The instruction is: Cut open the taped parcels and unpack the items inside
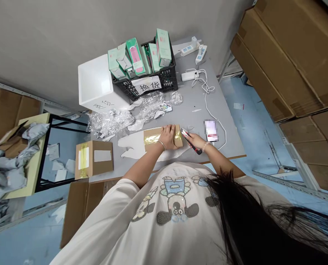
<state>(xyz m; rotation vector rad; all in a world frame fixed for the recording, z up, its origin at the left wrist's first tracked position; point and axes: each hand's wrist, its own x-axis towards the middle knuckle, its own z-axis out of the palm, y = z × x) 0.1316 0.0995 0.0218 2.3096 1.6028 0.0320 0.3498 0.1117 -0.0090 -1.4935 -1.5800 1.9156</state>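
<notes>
A small brown cardboard box with yellow tape (152, 138) lies on torn white paper (133, 143) near the table's front edge. My left hand (168, 137) rests on top of the box, pressing on it with its fingers fairly close together. Just to the right, my right hand (196, 141) is closed around a red and black utility knife (193, 147). The knife's front end points at the right end of the box, close to it; whether the blade touches the cardboard cannot be made out.
A black crate (169, 79) of green boxes and a white foam box (95, 82) stand at the back. Bubble wrap (150, 105) lies before them. A phone (211, 130) with a cable is at the right, a taped carton (102, 160) at the left.
</notes>
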